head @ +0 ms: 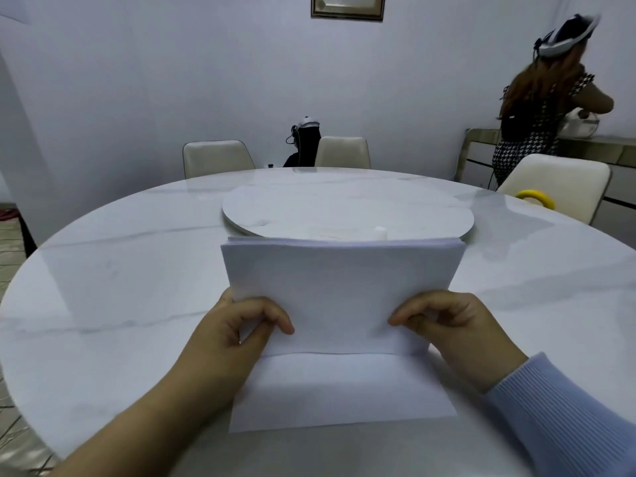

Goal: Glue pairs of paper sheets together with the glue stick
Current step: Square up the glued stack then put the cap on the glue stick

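Left hand and right hand pinch the upright paper stack at its lower corners, so loose sheets could slip and fan out.

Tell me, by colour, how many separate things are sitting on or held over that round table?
White: 4 - paper stack, single sheet, round turntable, small cap-like object
Yellow: 1 - ring at the table's far right edge
Total: 5
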Available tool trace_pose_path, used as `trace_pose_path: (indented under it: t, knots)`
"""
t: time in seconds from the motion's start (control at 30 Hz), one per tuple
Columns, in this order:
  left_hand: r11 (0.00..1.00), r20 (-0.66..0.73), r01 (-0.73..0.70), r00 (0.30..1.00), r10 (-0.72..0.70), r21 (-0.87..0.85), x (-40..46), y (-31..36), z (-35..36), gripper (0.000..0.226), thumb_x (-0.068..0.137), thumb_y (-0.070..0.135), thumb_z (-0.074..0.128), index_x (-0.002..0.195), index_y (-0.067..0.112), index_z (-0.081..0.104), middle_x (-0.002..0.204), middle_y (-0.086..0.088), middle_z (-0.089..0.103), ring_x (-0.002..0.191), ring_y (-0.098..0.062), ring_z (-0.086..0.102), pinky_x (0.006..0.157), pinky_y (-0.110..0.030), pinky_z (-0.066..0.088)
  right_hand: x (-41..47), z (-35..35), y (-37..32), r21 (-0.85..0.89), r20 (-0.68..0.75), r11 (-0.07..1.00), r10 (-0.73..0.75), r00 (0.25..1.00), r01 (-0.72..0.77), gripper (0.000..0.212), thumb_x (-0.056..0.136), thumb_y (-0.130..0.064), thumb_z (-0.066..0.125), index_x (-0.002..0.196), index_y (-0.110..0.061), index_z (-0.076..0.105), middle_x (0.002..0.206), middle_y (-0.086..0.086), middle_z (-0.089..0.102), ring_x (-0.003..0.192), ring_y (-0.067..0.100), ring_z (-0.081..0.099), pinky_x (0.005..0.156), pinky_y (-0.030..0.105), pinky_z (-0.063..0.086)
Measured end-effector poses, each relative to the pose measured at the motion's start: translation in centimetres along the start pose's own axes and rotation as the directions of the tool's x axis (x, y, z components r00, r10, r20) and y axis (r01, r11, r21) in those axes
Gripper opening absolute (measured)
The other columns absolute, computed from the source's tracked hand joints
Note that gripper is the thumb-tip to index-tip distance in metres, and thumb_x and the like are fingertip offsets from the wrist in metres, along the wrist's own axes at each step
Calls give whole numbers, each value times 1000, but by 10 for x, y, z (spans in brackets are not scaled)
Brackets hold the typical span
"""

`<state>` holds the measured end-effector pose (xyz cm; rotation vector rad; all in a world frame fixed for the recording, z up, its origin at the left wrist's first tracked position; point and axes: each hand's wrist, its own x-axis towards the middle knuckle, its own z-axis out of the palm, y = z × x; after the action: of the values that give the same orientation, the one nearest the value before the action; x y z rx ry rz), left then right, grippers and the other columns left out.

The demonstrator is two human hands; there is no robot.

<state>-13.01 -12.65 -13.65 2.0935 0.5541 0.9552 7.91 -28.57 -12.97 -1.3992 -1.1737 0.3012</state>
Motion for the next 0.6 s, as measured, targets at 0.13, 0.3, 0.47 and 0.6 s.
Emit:
trace_pose_path:
  t: [0.13, 0.3, 0.47, 0.6]
  knots:
    - [962, 75, 200, 979, -189, -184, 9, 15, -19, 31, 84, 0, 62, 75, 28, 72, 87, 13, 69, 79, -10, 68, 63, -18, 51, 4, -4, -11, 108, -31, 994, -19, 999, 22, 11, 65, -8, 73, 64, -19, 77, 72, -2, 75, 70, 5, 69, 67, 12, 52]
    - [882, 241, 471, 860, -450, -35, 2, 16, -25, 30, 80, 8, 68, 82, 38, 73, 76, 2, 72, 63, -15, 66, 55, -19, 46, 0, -6, -2, -25, 149, 942, 334, 931, -334, 15, 75, -6, 77, 76, -20, 78, 86, 1, 76, 79, 17, 72, 68, 27, 57]
    - [856, 173, 506, 838, -518, 109, -6, 9, -15, 24, 77, 21, 70, 76, 46, 68, 80, -3, 68, 55, -13, 64, 44, -20, 45, 2, -3, 3, -221, 154, 871, 476, 866, -440, 16, 75, -13, 80, 80, -29, 78, 87, -6, 76, 83, 15, 72, 82, 34, 58]
    - [860, 153, 466, 853, -499, 206, -6, 4, -9, 16, 77, 27, 68, 81, 42, 65, 80, 1, 59, 55, -13, 55, 39, -17, 37, 1, -2, 3, -316, 125, 843, 492, 862, -435, 18, 74, -15, 80, 78, -32, 77, 88, -9, 75, 86, 12, 70, 86, 34, 56]
